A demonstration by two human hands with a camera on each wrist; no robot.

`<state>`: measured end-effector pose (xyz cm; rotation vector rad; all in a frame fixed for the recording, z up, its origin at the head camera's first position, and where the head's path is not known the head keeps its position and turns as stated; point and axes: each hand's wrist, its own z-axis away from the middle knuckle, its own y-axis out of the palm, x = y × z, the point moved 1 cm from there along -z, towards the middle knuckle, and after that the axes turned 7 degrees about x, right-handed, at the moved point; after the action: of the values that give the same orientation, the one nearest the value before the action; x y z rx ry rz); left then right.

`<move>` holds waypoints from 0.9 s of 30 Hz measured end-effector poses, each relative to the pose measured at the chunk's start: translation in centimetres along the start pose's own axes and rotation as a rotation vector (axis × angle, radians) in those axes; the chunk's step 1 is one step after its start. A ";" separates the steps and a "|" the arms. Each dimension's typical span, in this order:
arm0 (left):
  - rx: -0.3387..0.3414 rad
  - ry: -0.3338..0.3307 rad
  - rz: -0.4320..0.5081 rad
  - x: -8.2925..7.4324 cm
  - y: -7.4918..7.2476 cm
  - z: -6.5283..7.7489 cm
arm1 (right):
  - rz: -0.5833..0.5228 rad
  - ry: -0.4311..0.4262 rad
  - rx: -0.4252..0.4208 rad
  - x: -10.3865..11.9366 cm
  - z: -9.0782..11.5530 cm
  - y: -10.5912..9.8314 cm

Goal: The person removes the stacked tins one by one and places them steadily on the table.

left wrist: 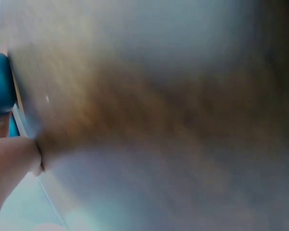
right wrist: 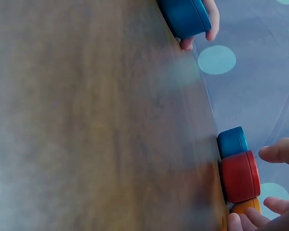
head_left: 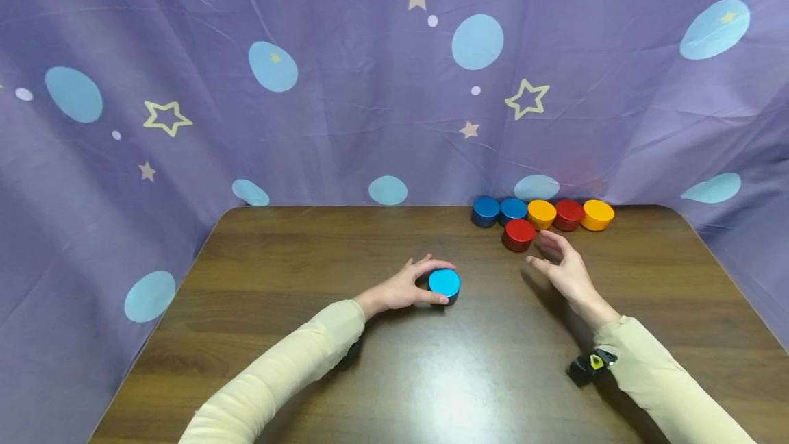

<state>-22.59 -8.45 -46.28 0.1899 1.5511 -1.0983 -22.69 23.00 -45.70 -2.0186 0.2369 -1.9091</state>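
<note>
My left hand (head_left: 402,287) grips a short round blue tin (head_left: 444,283) on the table, thumb at its near side and fingers at its far side. In the left wrist view the same blue tin (left wrist: 1,85) shows at the left edge. My right hand (head_left: 570,279) is just to the right of a red tin (head_left: 518,234), its fingers spread and gently bent, holding nothing. A gap separates thumb and fingers there. The right wrist view shows that red tin (right wrist: 241,177) near the right fingers.
Along the table's back edge stands a row: two dark blue tins (head_left: 485,212), a yellow tin (head_left: 542,214), a second red tin (head_left: 568,215) and another yellow tin (head_left: 598,215). The wooden table (head_left: 277,259) meets a purple curtain (head_left: 345,88) behind.
</note>
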 end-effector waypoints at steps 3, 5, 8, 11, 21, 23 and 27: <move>-0.021 0.002 -0.022 -0.2 0.3 -0.1 | 0.057 -0.033 0.017 0.0 0.5 -0.2; -0.035 0.003 -0.047 -0.4 0.5 -0.2 | 0.118 -0.061 0.030 0.0 0.8 -0.2; -0.063 0.007 -0.075 -0.7 0.6 -0.1 | 0.223 -0.109 0.038 0.2 1.2 -0.2; -0.105 0.012 -0.095 -0.8 0.5 -0.1 | 0.325 -0.163 0.020 0.3 1.6 -0.2; -0.201 0.009 -0.041 -2.1 0.1 -0.9 | 0.450 -0.301 0.008 0.7 2.7 -0.7; -0.209 0.005 -0.039 -2.4 0.0 -1.2 | 0.473 -0.296 0.017 0.8 3.0 -0.9; -0.235 0.012 -0.045 -2.7 -0.1 -2.0 | 0.521 -0.275 0.044 0.9 3.5 -1.3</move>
<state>-23.13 -5.93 -44.19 0.0014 1.6880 -0.9415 -19.34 24.39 -44.49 -1.9206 0.5766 -1.2972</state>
